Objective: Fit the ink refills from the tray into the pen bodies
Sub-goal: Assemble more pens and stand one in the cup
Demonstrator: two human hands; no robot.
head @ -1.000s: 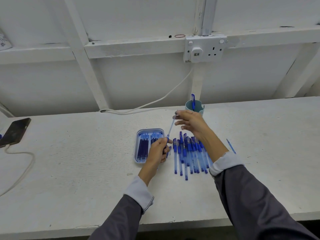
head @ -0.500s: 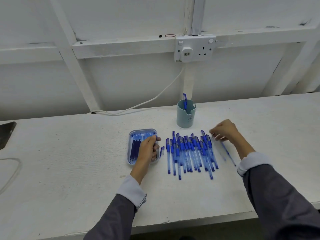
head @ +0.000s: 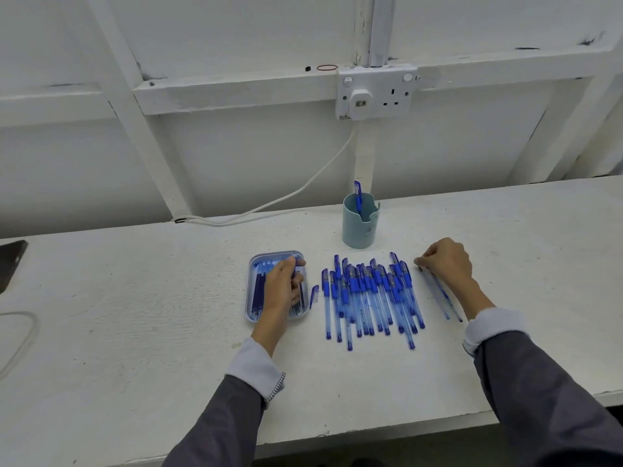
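refills (head: 258,294): partly under left hand (head: 281,288) | left grip: hidden | dark object (head: 10,264): cut by left edge

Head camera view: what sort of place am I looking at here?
Probably a small assembly workbench: a plain white bench against a bare wall with a socket, a pile of pens beside a tray of refills, and a cup holding one pen.

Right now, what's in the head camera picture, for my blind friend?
The left hand reaches into a tray of ink refills; the right hand pinches a loose pen body beside a pile of blue pens on a white bench.
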